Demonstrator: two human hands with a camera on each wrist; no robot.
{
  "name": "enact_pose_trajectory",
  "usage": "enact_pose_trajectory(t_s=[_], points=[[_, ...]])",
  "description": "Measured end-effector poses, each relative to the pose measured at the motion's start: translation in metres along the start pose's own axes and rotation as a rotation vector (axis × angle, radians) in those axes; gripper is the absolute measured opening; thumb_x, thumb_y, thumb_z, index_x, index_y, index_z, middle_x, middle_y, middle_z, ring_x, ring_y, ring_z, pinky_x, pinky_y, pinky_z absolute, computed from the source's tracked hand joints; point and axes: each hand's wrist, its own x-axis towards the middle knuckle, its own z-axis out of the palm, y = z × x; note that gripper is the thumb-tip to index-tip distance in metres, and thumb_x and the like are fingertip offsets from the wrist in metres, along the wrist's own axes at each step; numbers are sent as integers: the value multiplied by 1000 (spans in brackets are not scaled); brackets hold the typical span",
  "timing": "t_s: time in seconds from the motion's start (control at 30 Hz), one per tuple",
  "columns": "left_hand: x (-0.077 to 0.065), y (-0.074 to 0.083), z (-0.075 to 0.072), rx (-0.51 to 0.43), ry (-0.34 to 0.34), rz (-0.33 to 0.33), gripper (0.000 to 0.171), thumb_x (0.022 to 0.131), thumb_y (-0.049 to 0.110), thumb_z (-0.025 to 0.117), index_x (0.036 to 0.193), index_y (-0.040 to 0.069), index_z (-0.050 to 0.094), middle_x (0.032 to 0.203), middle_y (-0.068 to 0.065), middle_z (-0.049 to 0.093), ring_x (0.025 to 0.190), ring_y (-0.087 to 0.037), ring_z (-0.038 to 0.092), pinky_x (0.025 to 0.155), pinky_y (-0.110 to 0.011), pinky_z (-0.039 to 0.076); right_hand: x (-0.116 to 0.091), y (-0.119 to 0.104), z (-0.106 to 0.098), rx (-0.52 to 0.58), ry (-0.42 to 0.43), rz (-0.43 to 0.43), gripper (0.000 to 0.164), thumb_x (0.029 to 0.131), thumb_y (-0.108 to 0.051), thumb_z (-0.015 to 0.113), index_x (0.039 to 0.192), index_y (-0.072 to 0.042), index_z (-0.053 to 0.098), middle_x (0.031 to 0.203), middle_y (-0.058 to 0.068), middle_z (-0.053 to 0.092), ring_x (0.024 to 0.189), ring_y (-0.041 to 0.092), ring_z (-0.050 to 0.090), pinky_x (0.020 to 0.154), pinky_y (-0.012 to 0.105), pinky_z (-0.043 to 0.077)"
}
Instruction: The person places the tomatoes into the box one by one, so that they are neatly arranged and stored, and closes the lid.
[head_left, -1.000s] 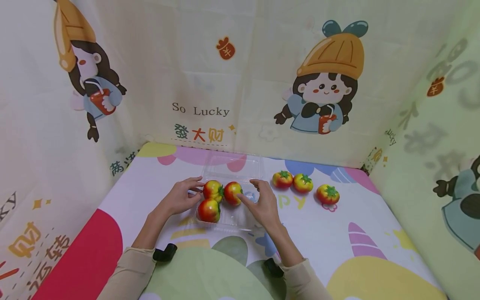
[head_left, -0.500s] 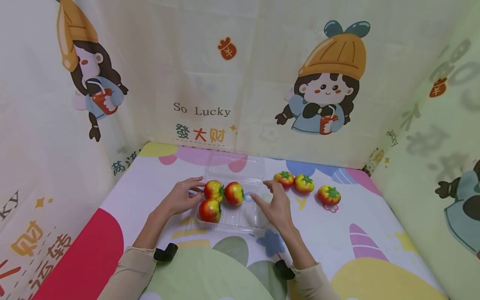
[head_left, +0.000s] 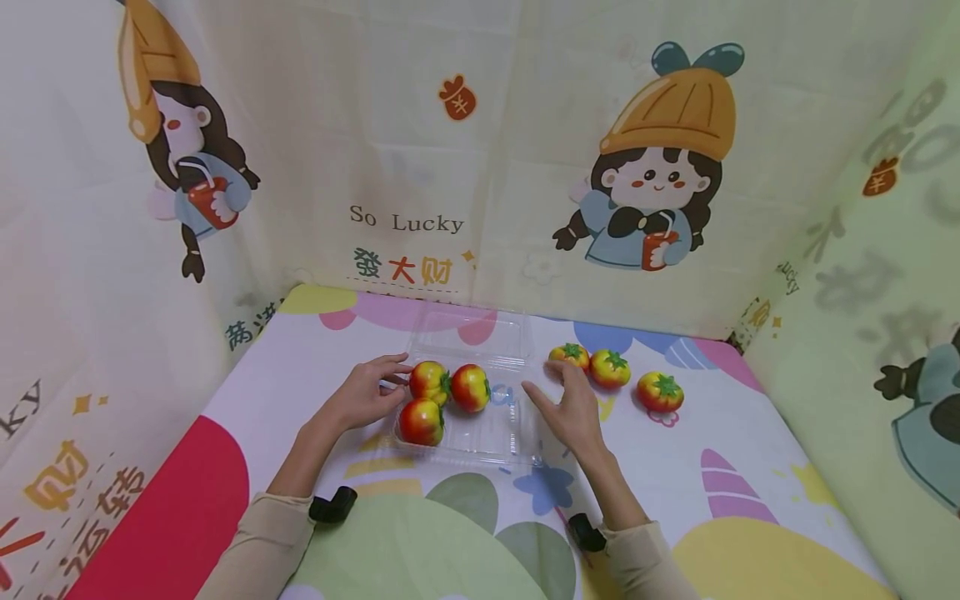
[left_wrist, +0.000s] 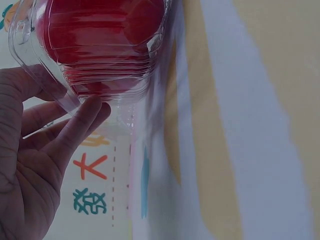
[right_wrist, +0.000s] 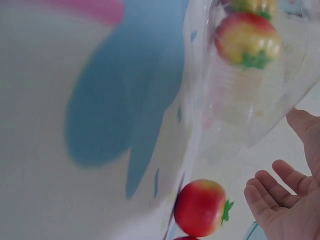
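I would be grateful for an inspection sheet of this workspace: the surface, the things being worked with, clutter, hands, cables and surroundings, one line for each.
Surface: tablecloth printed with colourful shapes.
Job's things: clear container, its lid folded back behind it; three red-and-yellow fruits inside, three loose fruits to its right.
Clutter: nothing seen.
Hands: left hand at the container's left edge, firmness of hold unclear; right hand holds nothing, near the leftmost loose fruit; a black device at each wrist.
Cables: nothing seen.
Surroundings: fabric hangings with cartoon prints, behind and on both sides.
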Motion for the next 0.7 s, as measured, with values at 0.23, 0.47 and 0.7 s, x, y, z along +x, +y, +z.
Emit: enact_pose_trajectory(t_s=[0.23,0.47,0.7], points=[[0,0,0,0,4,2,37,91,0,64,128,-8,66,146,-30,52,103,-33,73,86,-41,62,8,14,-5,-42,7,-14,51,93,-26,75,131,4,57,130,23,60,123,40,55,112,55,44],[0,1,0,2,1,-2,38,92,1,64,129,-7,66,147,-29,52,103,-33,73,86,-41,62,16,25,-10,-88,12,-128,44,93,-10,73,128,10,57,125,28,61,118,43,56,110,56,45],[0,0,1,15,6,-12,38,92,2,65,129,-5,67,147,-28,52,103,-32,73,86,-41,62,25,29,-15,-112,-23,-95,51,91,-13,76,132,7,53,130,27,58,123,44,53,113,58,42]])
